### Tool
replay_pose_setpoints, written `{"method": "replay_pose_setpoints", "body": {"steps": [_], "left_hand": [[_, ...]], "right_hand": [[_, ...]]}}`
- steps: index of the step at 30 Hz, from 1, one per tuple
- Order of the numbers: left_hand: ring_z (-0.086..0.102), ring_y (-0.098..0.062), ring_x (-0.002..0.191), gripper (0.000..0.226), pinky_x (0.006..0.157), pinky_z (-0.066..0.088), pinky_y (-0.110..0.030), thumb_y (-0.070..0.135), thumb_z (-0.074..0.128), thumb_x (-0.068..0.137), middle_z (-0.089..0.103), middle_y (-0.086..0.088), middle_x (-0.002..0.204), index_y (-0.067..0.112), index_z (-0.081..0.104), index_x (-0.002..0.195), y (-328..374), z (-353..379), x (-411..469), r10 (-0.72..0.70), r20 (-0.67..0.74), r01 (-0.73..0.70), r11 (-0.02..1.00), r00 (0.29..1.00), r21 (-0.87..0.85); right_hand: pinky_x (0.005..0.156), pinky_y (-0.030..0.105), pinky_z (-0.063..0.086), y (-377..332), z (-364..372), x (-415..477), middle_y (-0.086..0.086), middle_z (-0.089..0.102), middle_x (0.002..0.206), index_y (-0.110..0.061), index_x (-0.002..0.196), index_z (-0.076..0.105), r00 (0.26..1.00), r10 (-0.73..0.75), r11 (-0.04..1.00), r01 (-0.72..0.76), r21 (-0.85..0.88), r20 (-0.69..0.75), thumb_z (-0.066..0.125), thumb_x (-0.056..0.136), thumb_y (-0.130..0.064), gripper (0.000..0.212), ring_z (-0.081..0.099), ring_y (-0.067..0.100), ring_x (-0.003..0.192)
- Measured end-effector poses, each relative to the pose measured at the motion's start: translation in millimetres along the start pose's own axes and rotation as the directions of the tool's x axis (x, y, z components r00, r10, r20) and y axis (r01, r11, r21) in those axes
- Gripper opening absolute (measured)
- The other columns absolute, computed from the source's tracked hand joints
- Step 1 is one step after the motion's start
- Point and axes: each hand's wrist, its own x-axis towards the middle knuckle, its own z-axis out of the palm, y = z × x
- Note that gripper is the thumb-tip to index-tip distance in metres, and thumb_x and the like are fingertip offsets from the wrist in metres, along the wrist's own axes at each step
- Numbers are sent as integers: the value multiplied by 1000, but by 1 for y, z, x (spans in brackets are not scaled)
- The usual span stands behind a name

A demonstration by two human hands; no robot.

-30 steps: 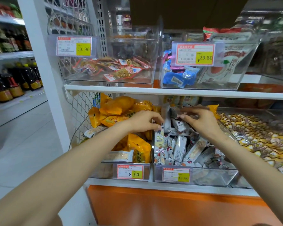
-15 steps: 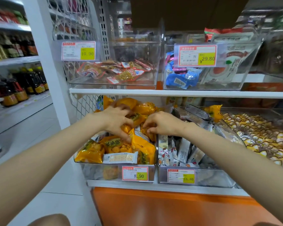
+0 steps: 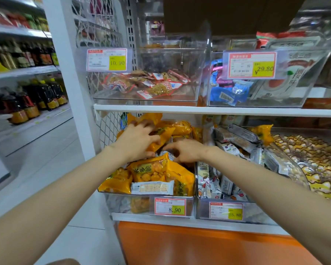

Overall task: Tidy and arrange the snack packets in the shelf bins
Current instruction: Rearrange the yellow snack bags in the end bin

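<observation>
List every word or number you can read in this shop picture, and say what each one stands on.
"10.90": upper left price tag.
"¥29.80": upper right price tag.
"8.90": lower left price tag.
"15.80": lower middle price tag.
"米多脆": front yellow packet.
Too blurred to read: the tags' small print, the labels on the bottles, the print on the white pack.

The scene is taken by a single wide-angle camera worn on the head, aimed forward and somewhat downward. The lower shelf (image 3: 161,219) is faced almost square-on and from close by. Both forearms are seen entering from the bottom corners, and the left hand (image 3: 136,142) and right hand (image 3: 187,152) are framed centrally over the bin (image 3: 122,203) of yellow packets (image 3: 151,173). An aisle of bottles (image 3: 27,104) is caught at the left edge.
</observation>
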Motion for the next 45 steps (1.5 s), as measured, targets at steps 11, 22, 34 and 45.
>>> {"method": "replay_pose_setpoints", "body": {"steps": [11,22,34,45], "left_hand": [[25,-26,139,43,105,28,-47,51,63,79,44,0,139,34,56,119,12,14,-10,-114,-113,100,987,987,-127],[20,-25,141,43,106,26,-47,49,63,80,43,0,140,34,56,119,9,22,-12,-159,-173,126,974,972,-190],[15,-22,142,41,109,23,-43,50,60,83,37,3,144,38,54,122,8,17,-14,-227,-133,187,947,965,-263],[14,-21,142,43,108,25,-41,52,56,85,37,3,143,40,51,125,6,18,-15,-245,-118,205,940,962,-274]], "right_hand": [[82,32,46,7,3,6,4,58,114,-18,113,52,990,122,961,-98,259,-78,71,76,-21,41,55,23,102],[99,38,42,7,-10,16,2,41,137,-38,137,36,977,43,994,-63,93,210,73,76,-25,73,45,24,120],[107,36,37,1,-8,18,0,39,147,-26,143,35,980,39,979,-78,191,198,75,75,-11,80,39,22,133],[105,28,35,1,-13,22,1,39,147,-24,141,39,968,26,954,-98,283,250,74,76,-6,76,39,21,133]]}}
